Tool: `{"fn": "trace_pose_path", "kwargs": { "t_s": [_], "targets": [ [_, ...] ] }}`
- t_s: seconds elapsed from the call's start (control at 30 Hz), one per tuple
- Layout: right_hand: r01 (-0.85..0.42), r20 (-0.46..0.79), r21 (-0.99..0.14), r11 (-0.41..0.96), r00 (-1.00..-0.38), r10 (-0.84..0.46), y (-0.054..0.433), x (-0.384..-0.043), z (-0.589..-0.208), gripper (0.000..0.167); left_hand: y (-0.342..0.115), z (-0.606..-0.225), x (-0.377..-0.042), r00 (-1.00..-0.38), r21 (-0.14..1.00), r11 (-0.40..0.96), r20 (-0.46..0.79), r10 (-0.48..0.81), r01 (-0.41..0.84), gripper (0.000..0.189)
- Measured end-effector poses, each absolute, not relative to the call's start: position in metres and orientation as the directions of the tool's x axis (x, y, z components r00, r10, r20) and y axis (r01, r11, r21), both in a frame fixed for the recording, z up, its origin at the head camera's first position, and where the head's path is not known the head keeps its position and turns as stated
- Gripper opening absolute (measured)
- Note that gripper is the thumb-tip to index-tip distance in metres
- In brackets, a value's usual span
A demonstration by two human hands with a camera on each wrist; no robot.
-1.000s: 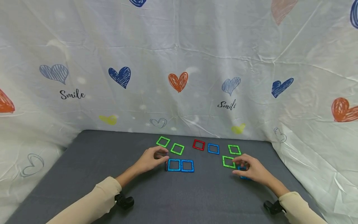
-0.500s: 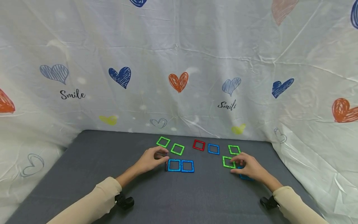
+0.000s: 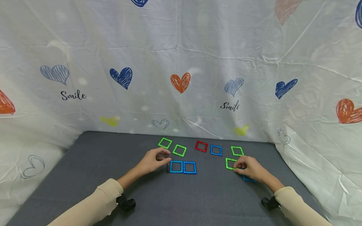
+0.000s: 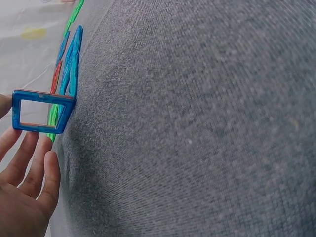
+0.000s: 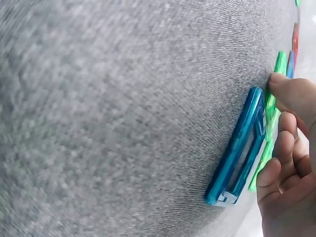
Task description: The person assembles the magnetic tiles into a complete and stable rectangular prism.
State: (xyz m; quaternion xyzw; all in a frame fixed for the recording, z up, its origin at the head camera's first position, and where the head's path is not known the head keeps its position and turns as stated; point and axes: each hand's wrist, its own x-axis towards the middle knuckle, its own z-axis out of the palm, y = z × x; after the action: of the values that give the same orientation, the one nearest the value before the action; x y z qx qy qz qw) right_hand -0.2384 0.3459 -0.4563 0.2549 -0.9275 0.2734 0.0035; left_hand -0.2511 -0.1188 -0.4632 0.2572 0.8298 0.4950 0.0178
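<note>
My left hand (image 3: 154, 161) holds a blue magnetic tile (image 4: 67, 116) upright between thumb and fingers. That tile stands at the left edge of two blue square tiles, the nearer one (image 3: 176, 171) and its right neighbour (image 3: 189, 172), which lie flat side by side. On the right, my right hand (image 3: 251, 169) has thumb and index finger at the right edge of a green square tile (image 3: 226, 164), seemingly pinching it; the exact contact is partly hidden. Below that hand's palm lies another blue tile (image 5: 234, 144), flat on the cloth and partly covered in the head view.
Along the back of the grey cloth-covered table (image 3: 175, 201) lie two green tiles at left, a red tile (image 3: 200, 151), a blue tile (image 3: 216, 154) and a green tile (image 3: 237, 155). A white curtain (image 3: 147, 100) with printed hearts hangs behind.
My right hand has shifted slightly left to the green tile, and its thumb and index finger have drawn closer together. My left hand and its upright tile stay still.
</note>
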Motion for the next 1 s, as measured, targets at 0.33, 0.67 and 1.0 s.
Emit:
{"fn": "trace_pose_path", "kwargs": {
  "t_s": [0.33, 0.67, 1.0],
  "targets": [
    [-0.503, 0.197, -0.553, 0.664, -0.853, -0.482, 0.337, -0.237, -0.439, 0.008, -0.117, -0.462, -0.25, -0.866, 0.831, 0.376, 0.226, 0.446, 0.41, 0.035],
    [-0.547, 0.278, -0.582, 0.602, -0.829, -0.485, 0.32, -0.238, -0.435, 0.006, -0.117, -0.461, -0.25, -0.864, 0.831, 0.373, 0.228, 0.449, 0.413, 0.035],
    [-0.617, 0.372, -0.587, 0.524, -0.781, -0.502, 0.301, -0.237, -0.431, 0.009, -0.117, -0.461, -0.25, -0.868, 0.835, 0.376, 0.218, 0.446, 0.403, 0.036]
  ]
}}
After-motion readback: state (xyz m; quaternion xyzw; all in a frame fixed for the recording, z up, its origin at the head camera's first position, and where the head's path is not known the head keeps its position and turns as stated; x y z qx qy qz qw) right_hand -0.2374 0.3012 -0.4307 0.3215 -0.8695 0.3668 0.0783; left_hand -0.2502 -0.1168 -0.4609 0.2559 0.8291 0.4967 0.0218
